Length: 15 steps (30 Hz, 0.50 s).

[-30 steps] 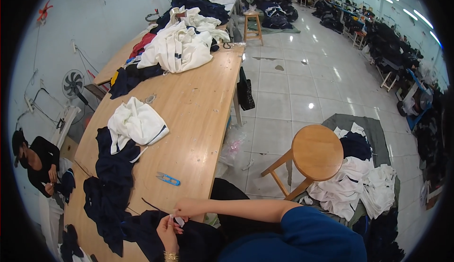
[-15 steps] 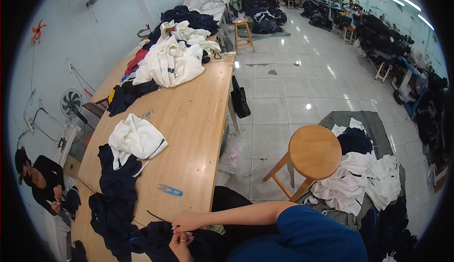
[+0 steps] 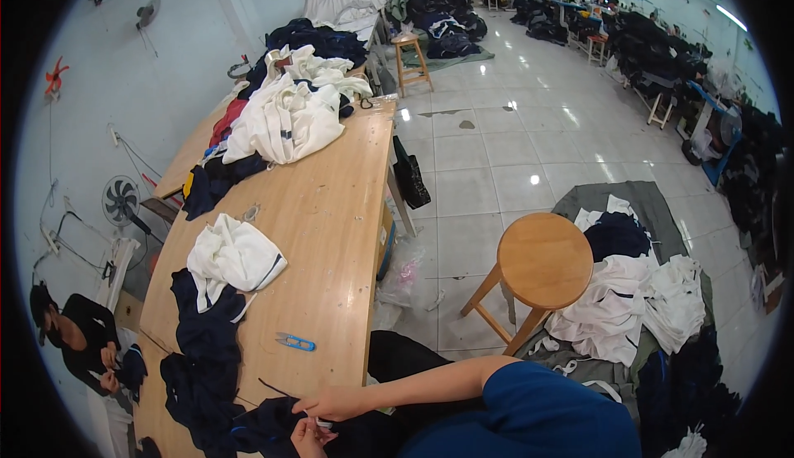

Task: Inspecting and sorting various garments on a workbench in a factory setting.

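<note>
At the table's near edge my right hand (image 3: 332, 402) meets my left hand (image 3: 309, 436), with the fingers of both closed in a pinch. A small pale item (image 3: 324, 423) shows between them, too small to name. A navy garment (image 3: 269, 425) lies under and around the hands, partly hanging over my lap. One thin dark cord (image 3: 274, 388) sticks out beside my right hand. Blue-handled thread snips (image 3: 295, 342) rest on the wooden table (image 3: 322, 234), beyond my hands. Farther left, more navy cloth (image 3: 203, 334) is spread out, with a white garment (image 3: 236, 251) on its far end.
White and navy garments (image 3: 285, 115) are heaped at the table's far end. To the right stand a wooden stool (image 3: 546, 259) and a pile of white clothes (image 3: 612, 301) on a grey cloth. Across the table at left, a person (image 3: 83, 334) handles dark cloth.
My view has shifted slightly, so the table and stool sit a little differently. My hands stay together at the navy garment, their fingers slightly repositioned.
</note>
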Motion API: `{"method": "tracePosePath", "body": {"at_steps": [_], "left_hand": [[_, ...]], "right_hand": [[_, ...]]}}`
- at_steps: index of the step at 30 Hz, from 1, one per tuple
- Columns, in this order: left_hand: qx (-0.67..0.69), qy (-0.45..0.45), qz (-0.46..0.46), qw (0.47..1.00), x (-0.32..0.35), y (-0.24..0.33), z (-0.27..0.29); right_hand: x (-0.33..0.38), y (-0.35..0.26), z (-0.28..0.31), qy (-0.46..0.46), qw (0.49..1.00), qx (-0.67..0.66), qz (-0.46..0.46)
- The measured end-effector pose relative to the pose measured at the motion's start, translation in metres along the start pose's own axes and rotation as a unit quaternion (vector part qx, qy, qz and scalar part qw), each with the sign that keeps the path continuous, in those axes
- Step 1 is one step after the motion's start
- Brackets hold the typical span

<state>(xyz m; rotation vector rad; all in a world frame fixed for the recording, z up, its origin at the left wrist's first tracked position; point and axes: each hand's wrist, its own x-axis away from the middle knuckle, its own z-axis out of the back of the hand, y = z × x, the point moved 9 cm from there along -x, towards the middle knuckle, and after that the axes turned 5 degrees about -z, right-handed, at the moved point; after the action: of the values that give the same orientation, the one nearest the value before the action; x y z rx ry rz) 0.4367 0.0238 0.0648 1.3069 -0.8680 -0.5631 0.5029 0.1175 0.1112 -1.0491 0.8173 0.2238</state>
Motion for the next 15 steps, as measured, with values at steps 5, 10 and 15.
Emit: {"method": "tracePosePath", "body": {"at_steps": [5, 10, 15], "left_hand": [[-0.08, -0.038, -0.052, 0.995, 0.01, 0.025, -0.015], [-0.326, 0.068, -0.177, 0.926, 0.019, 0.052, -0.016], [-0.455, 0.058, -0.236, 0.857, 0.018, 0.053, -0.016]], "right_hand": [[0.004, 0.013, -0.016, -0.103, 0.993, -0.021, -0.056], [-0.001, 0.004, -0.009, -0.063, 0.995, -0.029, -0.067], [0.002, 0.003, 0.001, -0.021, 0.996, -0.016, -0.08]]}}
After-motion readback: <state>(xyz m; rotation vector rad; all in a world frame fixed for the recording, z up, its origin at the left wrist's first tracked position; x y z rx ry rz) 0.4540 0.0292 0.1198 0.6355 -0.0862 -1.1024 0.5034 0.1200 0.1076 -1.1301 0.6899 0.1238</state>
